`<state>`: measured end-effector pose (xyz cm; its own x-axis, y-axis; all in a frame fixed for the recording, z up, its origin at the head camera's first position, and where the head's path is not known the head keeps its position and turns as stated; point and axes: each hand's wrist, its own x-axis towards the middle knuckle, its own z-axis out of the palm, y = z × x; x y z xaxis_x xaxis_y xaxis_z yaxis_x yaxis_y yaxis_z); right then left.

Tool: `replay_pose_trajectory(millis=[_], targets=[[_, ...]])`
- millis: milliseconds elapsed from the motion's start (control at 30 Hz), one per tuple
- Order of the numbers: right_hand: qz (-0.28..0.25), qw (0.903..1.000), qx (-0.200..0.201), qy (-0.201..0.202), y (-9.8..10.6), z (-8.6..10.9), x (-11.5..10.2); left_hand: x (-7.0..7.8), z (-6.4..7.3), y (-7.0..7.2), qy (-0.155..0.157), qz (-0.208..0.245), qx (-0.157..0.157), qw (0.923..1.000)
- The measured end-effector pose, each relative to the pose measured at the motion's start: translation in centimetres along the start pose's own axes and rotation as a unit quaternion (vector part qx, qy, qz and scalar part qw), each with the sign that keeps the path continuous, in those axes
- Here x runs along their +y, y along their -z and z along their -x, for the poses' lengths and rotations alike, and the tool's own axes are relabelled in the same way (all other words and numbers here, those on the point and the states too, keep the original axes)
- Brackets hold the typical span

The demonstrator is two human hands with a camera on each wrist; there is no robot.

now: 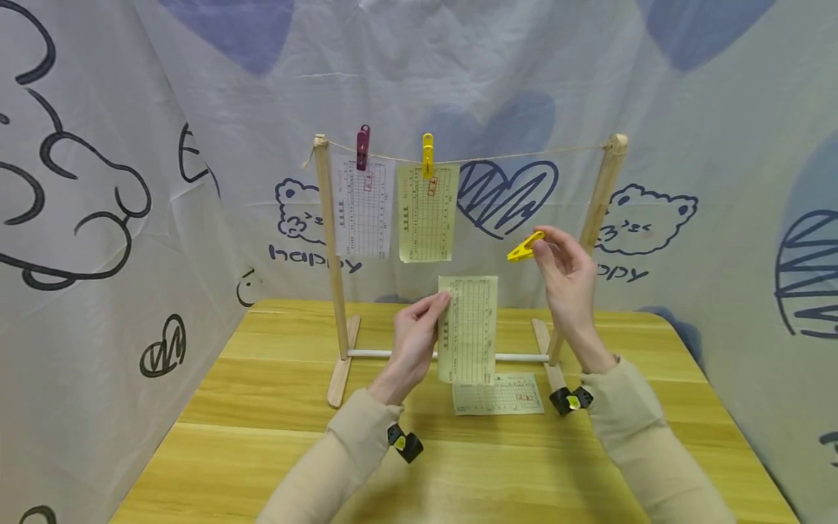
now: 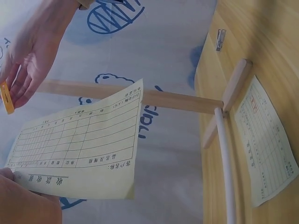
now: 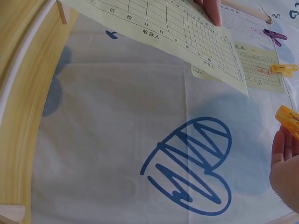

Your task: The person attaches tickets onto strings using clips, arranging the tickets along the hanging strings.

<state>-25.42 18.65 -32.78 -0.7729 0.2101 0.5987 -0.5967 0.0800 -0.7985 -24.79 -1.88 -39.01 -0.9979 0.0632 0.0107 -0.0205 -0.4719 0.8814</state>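
Note:
Between thumb and fingers my left hand (image 1: 417, 337) pinches a pale yellow receipt slip (image 1: 468, 331) by its upper left edge, held upright below the string. My right hand (image 1: 571, 280) pinches a yellow clothespin (image 1: 526, 247), its tip pointing left, to the right of the slip and above it. On the string (image 1: 511, 157) hang a white slip (image 1: 362, 207) under a dark red clothespin (image 1: 363, 148) and a yellow slip (image 1: 428, 212) under another yellow clothespin (image 1: 428, 155). Behind the held slip, one more pale slip (image 1: 499, 399) lies on the table.
A wooden frame carries the string; its left post (image 1: 332, 255) and right post (image 1: 601, 193) stand on wooden feet, joined low by a white rod (image 1: 520, 357). A small clip (image 2: 220, 40) lies on the table (image 1: 262, 451). A printed cloth (image 1: 366, 65) hangs behind.

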Motion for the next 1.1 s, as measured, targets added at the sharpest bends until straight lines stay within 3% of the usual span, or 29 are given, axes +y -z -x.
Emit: replay_pose_trajectory(millis=[367, 767, 1100], targets=[[-0.007, 0.9995, -0.014, 0.027, -0.4, -1.7, -1.0, 1.3, -0.6, -1.3, -0.01, 0.012, -0.009, 0.9998], [-0.052, 0.9963, -0.036, 0.059, -1.2, -3.4, -2.2, 2.7, -1.3, -2.4, -0.017, 0.012, -0.011, 0.9997], [-0.035, 0.9956, -0.034, 0.08, -1.7, -4.5, -3.0, 3.3, -1.9, -3.3, -0.017, 0.008, -0.016, 0.9997]])
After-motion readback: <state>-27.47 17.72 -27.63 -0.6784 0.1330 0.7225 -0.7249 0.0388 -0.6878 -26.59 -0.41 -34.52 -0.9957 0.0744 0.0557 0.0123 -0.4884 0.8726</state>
